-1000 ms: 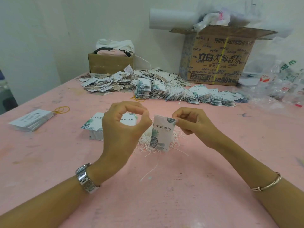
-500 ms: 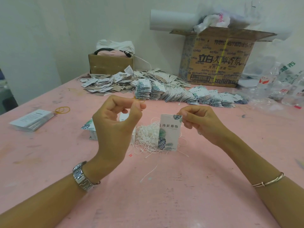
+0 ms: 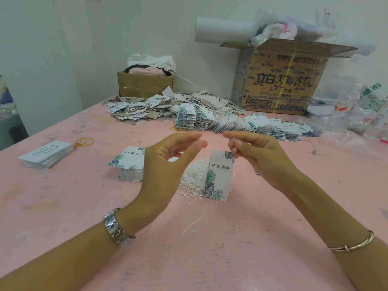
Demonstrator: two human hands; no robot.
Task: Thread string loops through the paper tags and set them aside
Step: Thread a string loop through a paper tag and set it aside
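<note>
Nearest, at 6 o'clock, one loose string [image 3: 195, 221] lies on the pink table [image 3: 241, 259]. Just beyond it both hands are raised over the work. The right hand [image 3: 260, 154], at 3 o'clock of the paper tag [image 3: 219, 177], pinches the tag's top corner with curled fingers, so the tag hangs clear of the table. The left hand [image 3: 165, 164], at 9 o'clock, is relaxed, with thumb and forefinger close but not meeting; no string can be made out between them.

The tag looks like a light, stiff card that would crease if squeezed across its face; I judge the best hold is by the edges near the top, leaving the hole free. Its hole is too small to see here.

Behind it lies the string heap [image 3: 193, 179]; these loops are limp, thin and tangled, so one is best drawn out singly by its end, or it may drag others along. At 9 o'clock of the heap sits the stack of unthreaded tags [image 3: 129, 164]. Far off, from 12 to 2 o'clock, the finished tags [image 3: 252, 124] lie fanned in a row, with a looser pile [image 3: 142, 108] at 11 o'clock.
</note>
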